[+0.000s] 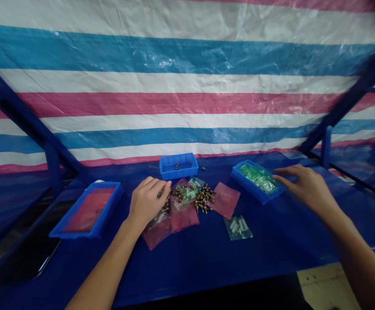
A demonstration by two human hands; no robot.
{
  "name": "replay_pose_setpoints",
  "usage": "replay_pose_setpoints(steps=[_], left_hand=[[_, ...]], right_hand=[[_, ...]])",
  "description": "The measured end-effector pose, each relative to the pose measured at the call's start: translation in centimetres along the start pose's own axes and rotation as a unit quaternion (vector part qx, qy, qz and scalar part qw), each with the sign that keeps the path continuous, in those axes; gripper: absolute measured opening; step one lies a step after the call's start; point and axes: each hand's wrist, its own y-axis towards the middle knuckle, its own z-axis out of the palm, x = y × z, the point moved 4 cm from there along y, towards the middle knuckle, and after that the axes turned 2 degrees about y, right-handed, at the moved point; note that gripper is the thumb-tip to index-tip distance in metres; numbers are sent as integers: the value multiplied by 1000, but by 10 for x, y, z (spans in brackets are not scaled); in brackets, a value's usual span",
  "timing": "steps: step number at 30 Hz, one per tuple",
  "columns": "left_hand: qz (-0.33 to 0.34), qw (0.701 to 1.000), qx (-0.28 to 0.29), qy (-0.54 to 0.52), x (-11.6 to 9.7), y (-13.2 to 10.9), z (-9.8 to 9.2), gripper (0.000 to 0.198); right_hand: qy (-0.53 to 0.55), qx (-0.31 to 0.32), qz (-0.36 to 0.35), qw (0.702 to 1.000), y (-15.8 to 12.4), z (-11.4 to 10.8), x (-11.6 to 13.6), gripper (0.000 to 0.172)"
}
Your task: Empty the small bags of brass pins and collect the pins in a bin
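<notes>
Pick-up step apparently in hand

Pink bags (184,219) lie nearest on the surface (206,267). The left hand (147,199) curls beside the brass parts (203,199), its grip unclear; the right hand (306,187), fingers (287,170) parted, is at the tray (247,186) of green packets (256,175). Taking one would call for a light pinch.

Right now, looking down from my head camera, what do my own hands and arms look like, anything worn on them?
Your left hand and right hand are both gloveless. No sleeve, watch or bracelet shows along either visible forearm. The picture is too soft to rule out rings.
</notes>
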Motion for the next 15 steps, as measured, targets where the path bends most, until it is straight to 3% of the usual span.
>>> replay_pose_setpoints(steps=[2,4,5,9,12,15], left_hand=[[0,1000,5,7,1,0,0,21],[-4,1000,12,13,2,0,1,21],[-7,1000,15,14,3,0,2,21],[-19,999,23,22,6,0,1,23],[-29,999,24,27,8,1,-1,24],[-38,999,30,23,9,0,0,24]], right_hand=[[13,-76,7,997,-1,-11,21,22],[47,-96,-20,994,-1,-11,49,21],[72,-68,-46,994,0,-4,65,21],[86,178,-188,962,-7,54,118,25],[-6,181,-172,968,-13,86,124,40],[-68,153,-131,977,-17,99,117,49]])
